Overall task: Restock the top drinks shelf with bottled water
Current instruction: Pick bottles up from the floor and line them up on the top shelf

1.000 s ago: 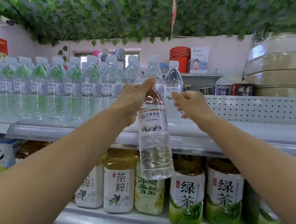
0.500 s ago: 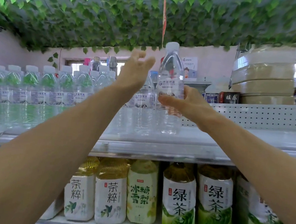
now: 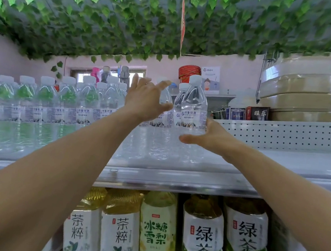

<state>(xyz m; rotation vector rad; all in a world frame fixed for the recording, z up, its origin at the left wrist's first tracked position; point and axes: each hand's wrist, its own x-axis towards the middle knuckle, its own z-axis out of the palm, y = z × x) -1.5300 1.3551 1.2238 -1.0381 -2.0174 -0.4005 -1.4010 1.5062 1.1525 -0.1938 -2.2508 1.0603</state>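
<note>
Our right hand [image 3: 210, 139] gripped the water bottle [image 3: 193, 114] round its lower body at the right end of the row of bottles [image 3: 60, 104] on the top shelf [image 3: 289, 165]. Our left hand [image 3: 146, 101] was open, fingers spread, against the neighbours. We judged it best to seat it upright, snug to the row, label forward, and steady the others before letting go. Its label was too blurred to read surely. Below, the tea bottles [image 3: 202, 241] read 绿茶, 茶粹 and 冰糖雪梨.
</note>
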